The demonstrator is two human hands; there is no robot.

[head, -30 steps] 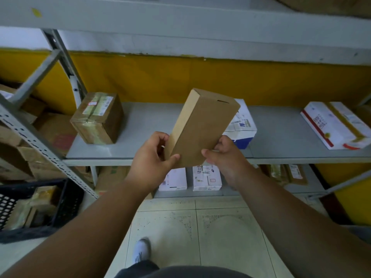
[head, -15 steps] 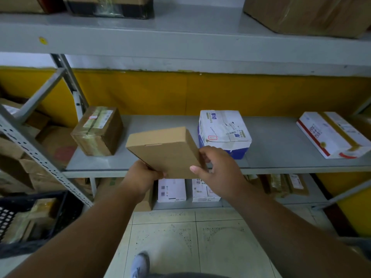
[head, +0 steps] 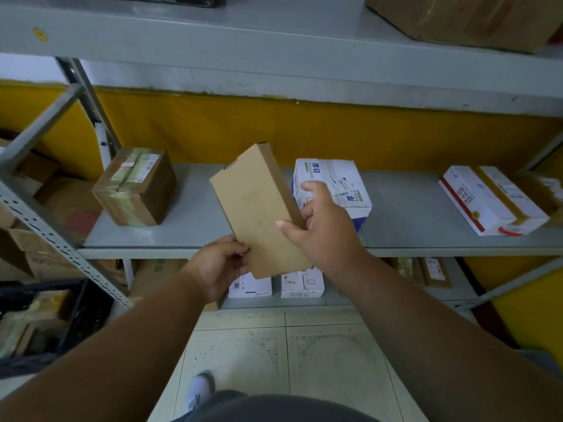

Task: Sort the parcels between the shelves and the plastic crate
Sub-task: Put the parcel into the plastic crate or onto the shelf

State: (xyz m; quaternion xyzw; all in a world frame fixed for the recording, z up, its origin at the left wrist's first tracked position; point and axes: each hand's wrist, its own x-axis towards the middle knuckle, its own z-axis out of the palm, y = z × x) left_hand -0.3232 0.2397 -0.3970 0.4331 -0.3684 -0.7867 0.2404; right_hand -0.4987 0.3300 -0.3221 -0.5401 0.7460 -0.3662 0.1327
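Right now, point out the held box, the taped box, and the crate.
held box (head: 259,214), head view, middle of its broad face
taped box (head: 134,185), head view, its labelled top
crate (head: 88,312), head view, its near wall

Yellow wall with a white band above it, pale speckled floor tiles, grey perforated steel upright, dim even light

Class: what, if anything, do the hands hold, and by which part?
Plain cardboard box: left hand at its lower corner, right hand on its right edge.
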